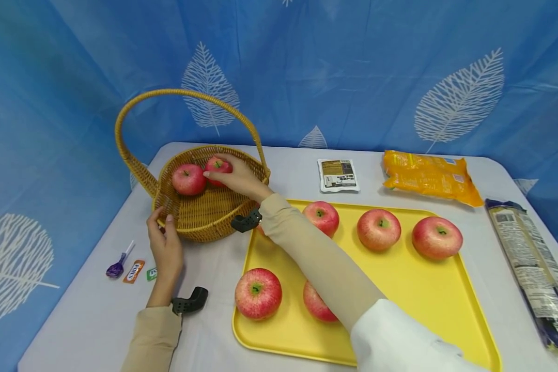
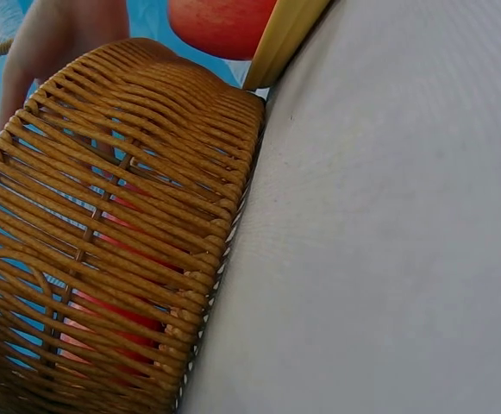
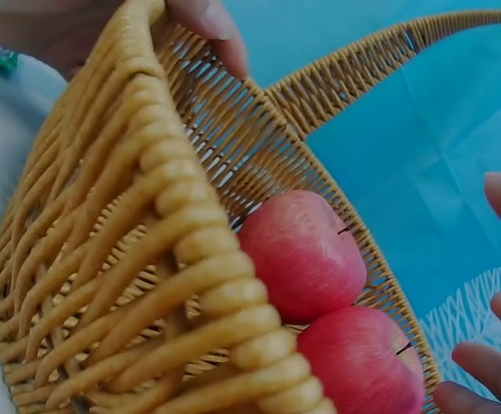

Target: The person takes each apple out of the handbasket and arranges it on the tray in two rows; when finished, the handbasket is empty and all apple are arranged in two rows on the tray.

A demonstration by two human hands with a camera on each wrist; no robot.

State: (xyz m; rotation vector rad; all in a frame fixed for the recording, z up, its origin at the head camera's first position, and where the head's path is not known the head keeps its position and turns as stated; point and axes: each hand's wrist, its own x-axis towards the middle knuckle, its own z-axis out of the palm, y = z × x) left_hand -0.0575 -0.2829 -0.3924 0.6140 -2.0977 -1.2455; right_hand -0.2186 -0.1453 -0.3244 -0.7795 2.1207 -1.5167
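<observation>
In the head view, the left hand point(image 1: 165, 245) pinches the rim of the wicker basket point(image 1: 209, 232), and the right hand point(image 1: 239, 178) is at one of two apples point(image 1: 188, 180) inside; print on the orange wrapper point(image 1: 134, 271), white sachet point(image 1: 338, 175) and long packet point(image 1: 530, 268) is too small to read. The left wrist view shows red through the weave. In the right wrist view, the right fingers point(image 3: 487, 366) are spread just beside the lower apple.

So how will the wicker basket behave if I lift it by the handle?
The wicker basket is probably light for its size, since gaps show through its weave. It may tip backward, as both apples inside sit toward the far side. Those apples could roll, being round.
</observation>
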